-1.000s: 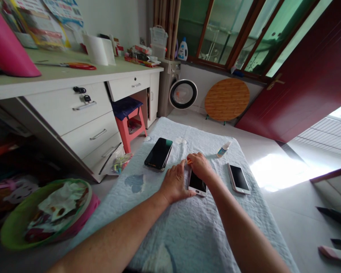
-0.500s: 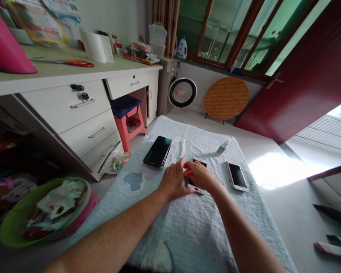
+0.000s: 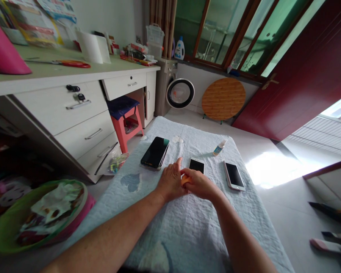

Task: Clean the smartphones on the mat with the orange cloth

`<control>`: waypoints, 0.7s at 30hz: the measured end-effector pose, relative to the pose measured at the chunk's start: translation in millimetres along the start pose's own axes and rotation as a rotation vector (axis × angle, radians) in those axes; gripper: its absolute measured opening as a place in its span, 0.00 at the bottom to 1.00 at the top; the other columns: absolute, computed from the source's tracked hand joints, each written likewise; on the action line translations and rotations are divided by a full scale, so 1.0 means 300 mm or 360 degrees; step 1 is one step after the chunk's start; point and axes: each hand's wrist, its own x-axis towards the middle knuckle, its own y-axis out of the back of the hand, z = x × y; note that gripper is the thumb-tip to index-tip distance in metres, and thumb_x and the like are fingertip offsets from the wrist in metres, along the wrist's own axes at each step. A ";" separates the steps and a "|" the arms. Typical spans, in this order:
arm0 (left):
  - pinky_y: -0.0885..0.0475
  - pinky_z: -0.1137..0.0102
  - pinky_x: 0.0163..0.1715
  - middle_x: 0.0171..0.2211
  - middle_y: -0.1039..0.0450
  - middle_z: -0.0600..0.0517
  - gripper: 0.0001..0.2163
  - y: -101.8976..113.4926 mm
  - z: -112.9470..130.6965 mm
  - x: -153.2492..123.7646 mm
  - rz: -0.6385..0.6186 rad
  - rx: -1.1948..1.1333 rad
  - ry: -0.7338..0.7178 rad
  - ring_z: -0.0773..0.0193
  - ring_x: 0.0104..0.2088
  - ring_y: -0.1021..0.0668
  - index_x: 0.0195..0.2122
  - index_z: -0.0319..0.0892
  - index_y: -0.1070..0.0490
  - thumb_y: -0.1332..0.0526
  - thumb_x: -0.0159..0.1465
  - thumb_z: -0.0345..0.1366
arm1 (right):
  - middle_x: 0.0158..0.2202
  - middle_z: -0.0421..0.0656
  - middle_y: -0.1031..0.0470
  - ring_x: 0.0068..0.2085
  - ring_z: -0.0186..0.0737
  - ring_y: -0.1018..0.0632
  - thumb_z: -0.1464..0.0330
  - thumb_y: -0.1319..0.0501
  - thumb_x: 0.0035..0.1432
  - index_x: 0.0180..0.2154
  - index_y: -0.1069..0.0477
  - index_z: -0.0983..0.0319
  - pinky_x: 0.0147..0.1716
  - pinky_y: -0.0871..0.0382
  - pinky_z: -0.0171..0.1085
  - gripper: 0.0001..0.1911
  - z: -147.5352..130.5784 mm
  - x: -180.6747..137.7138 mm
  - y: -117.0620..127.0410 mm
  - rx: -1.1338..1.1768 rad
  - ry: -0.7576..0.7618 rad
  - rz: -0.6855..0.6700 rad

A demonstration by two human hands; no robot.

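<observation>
While the right hand (image 3: 199, 184) has its fingers (image 3: 188, 172) clamped on a small orange piece (image 3: 185, 179) at the white-framed, black-screened middle phone (image 3: 197, 165) on pale-blue quilted cloth (image 3: 196, 231), work there looks unfinished; whether the left hand (image 3: 169, 182) alongside grips anything, I cannot tell.

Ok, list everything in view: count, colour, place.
Middle phone: 1, white, partly behind hands
Orange item: 1, orange, right hand
Left phone: 1, black, on cloth
Right phone: 1, white, on cloth
Small bottle: 1, blue-white, on cloth
Cloth: 1, pale blue, beneath phones
Desk: 1, white, left
Desktop items: several, mixed, on desk
Stool: 1, pink, beside desk
Washing machine: 1, grey, background
Round board: 1, brown, background
Window: 1, brown, background
Door: 1, red, right
Basket: 1, green-pink, floor left
Left hand: 1, bare, centre
Right hand: 1, bare, centre
</observation>
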 end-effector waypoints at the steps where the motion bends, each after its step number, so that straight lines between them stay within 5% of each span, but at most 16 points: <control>1: 0.36 0.57 0.49 0.50 0.34 0.42 0.52 -0.001 -0.001 0.000 0.0001 0.0006 0.0000 0.49 0.50 0.30 0.63 0.40 0.66 0.32 0.45 0.42 | 0.32 0.39 0.27 0.32 0.34 0.29 0.77 0.44 0.46 0.44 0.30 0.59 0.32 0.39 0.31 0.21 0.005 -0.007 0.001 0.0071 -0.0022 0.0013; 5: 0.36 0.56 0.49 0.52 0.35 0.41 0.50 0.000 -0.001 0.003 -0.0018 0.0054 -0.0032 0.47 0.50 0.30 0.64 0.39 0.62 0.32 0.46 0.46 | 0.31 0.38 0.27 0.29 0.32 0.29 0.75 0.43 0.49 0.45 0.31 0.59 0.30 0.37 0.31 0.20 0.054 -0.035 0.012 0.0366 -0.0082 0.0226; 10: 0.38 0.54 0.52 0.58 0.38 0.44 0.42 0.017 0.000 0.010 -0.0159 0.0119 -0.0180 0.45 0.54 0.33 0.60 0.44 0.46 0.31 0.47 0.50 | 0.33 0.41 0.26 0.34 0.36 0.26 0.72 0.44 0.52 0.40 0.30 0.61 0.35 0.34 0.34 0.12 0.126 -0.057 0.025 0.0420 -0.0159 0.0717; 16: 0.37 0.55 0.51 0.57 0.34 0.47 0.30 0.031 0.000 0.012 -0.0231 0.0069 -0.0341 0.48 0.53 0.31 0.54 0.46 0.34 0.33 0.52 0.51 | 0.33 0.41 0.29 0.34 0.36 0.28 0.74 0.42 0.50 0.35 0.29 0.61 0.35 0.36 0.34 0.08 0.146 -0.053 -0.007 0.0007 -0.0086 0.0651; 21: 0.36 0.56 0.50 0.54 0.31 0.47 0.32 0.029 -0.004 0.019 -0.0239 0.0038 -0.0381 0.47 0.51 0.31 0.53 0.45 0.33 0.35 0.51 0.57 | 0.35 0.41 0.31 0.36 0.36 0.30 0.76 0.43 0.49 0.35 0.30 0.60 0.38 0.38 0.34 0.10 0.191 -0.036 -0.021 -0.0169 -0.0132 0.0760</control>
